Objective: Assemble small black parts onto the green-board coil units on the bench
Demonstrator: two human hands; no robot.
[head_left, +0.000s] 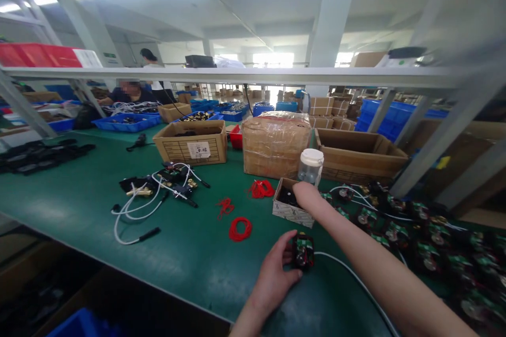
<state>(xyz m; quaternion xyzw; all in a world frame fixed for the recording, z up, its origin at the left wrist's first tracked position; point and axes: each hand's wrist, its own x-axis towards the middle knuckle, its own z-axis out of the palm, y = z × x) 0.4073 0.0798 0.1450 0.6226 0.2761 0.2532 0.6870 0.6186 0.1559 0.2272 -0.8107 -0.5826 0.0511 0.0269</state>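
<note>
My left hand [274, 268] grips the left side of a small black module with a green circuit board [303, 253], its thumb at the near edge and fingers behind. A white cable [348, 268] leads from the module to the right and toward me. My right hand [306, 196] reaches into a small open cardboard box [292, 213] of black parts [287, 196]. Its fingers are hidden inside, so what they touch cannot be seen. Just behind the box stands a clear jar with a white lid [311, 160].
Red wire coils [240, 229] lie left of my hands. Farther left are brass-fitted parts with white cables [158, 189]. Many similar circuit-board modules [429, 255] crowd the right side. Cardboard boxes [276, 147] line the back under a shelf [253, 75]. People are beyond the bench.
</note>
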